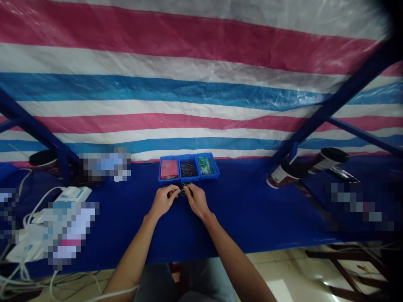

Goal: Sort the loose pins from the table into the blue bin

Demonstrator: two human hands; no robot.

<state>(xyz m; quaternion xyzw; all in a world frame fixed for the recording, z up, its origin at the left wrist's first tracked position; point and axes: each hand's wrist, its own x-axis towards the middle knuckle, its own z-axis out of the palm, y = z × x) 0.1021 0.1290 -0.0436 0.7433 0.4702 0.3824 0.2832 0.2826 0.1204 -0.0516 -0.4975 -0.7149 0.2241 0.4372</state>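
Note:
My left hand (163, 200) and my right hand (195, 199) meet over the blue table (252, 214), fingertips pinched together on a small dark metal part (182, 191) that is too small to make out. Just beyond them stand three small blue bins in a row: the left bin (169, 169) holds red pieces, the middle bin (189, 168) holds dark screws, the right bin (207, 165) holds green pieces.
Two tipped cups (285, 174) lie at the right by a blue frame leg (330, 105). White boxes and cables (40, 226) crowd the left side. A striped tarp (189, 84) hangs behind the table. The table's near edge runs above my lap.

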